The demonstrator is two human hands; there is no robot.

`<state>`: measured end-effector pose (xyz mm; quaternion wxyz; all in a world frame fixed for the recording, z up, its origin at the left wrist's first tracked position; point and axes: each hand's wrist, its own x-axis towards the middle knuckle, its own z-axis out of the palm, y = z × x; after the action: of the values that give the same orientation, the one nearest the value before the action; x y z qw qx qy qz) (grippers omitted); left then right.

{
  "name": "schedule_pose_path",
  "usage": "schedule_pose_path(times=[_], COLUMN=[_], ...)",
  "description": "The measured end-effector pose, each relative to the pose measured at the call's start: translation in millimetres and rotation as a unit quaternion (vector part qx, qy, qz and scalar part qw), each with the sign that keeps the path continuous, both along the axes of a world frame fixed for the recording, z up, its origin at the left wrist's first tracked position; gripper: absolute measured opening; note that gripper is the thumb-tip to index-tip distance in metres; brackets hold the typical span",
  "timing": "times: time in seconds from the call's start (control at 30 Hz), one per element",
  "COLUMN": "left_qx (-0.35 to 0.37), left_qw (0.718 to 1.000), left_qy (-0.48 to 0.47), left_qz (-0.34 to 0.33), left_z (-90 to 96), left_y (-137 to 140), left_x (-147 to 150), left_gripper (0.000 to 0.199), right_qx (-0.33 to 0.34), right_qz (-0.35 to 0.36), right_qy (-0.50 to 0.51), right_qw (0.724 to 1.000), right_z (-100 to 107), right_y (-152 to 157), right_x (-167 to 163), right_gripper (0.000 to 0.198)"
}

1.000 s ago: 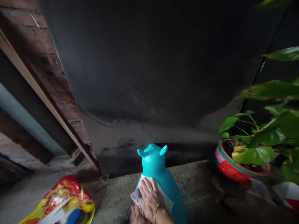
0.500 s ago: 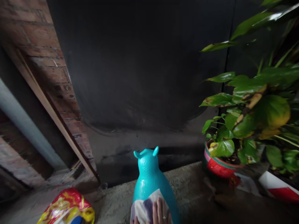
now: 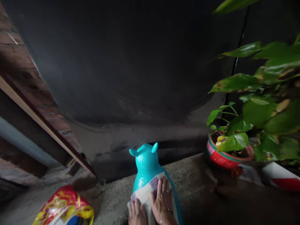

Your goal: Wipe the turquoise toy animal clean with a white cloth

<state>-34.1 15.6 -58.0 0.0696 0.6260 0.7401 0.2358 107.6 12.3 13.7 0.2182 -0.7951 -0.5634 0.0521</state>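
Note:
A turquoise inflatable animal toy point(image 3: 147, 162) with two small ears stands at the bottom middle, its back towards me. Over its back lies a white and purple cloth point(image 3: 145, 194). My right hand point(image 3: 162, 200) rests flat on the cloth, fingers stretched out and thumb apart. To its left, my left hand point(image 3: 137, 213) also lies on the cloth at the lower edge, with its fingers extended. The toy's lower body is out of view.
A red and yellow plastic bag point(image 3: 63, 203) lies on the floor at left. Leafy plants grow from a red pot point(image 3: 220, 156) and a white and red container point(image 3: 281, 176) at right. A dark panel point(image 3: 140, 68) stands behind, beside a brick wall point(image 3: 21, 59).
Both hands and the cloth have come further up into view on the toy's back. The right hand is higher on it. My view has shifted and turned slightly.

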Motion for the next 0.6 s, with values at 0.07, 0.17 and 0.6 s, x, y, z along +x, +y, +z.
schedule_pose_path(times=[0.07,0.17,0.6], left_qx=[-0.018,-0.014,-0.044], left_qw=[1.0,0.999,0.998], left_qy=[-0.004,-0.031,0.04], left_qz=[-0.008,-0.001,-0.016], left_z=[12.2,31.3,30.0], left_y=[13.1,24.5,11.9], left_x=[7.9,21.4,8.2], left_gripper=[0.064,0.071,0.049], right_qx=[-0.009,-0.026,0.104], right_qz=[0.014,0.019,0.02], right_qy=[-0.002,-0.02,-0.04], right_qw=[1.0,0.999,0.994], right_z=[7.8,16.7,-26.4], right_y=[18.0,37.3,5.7], right_x=[4.6,7.9,-1.3], right_gripper=[0.071,0.073,0.059])
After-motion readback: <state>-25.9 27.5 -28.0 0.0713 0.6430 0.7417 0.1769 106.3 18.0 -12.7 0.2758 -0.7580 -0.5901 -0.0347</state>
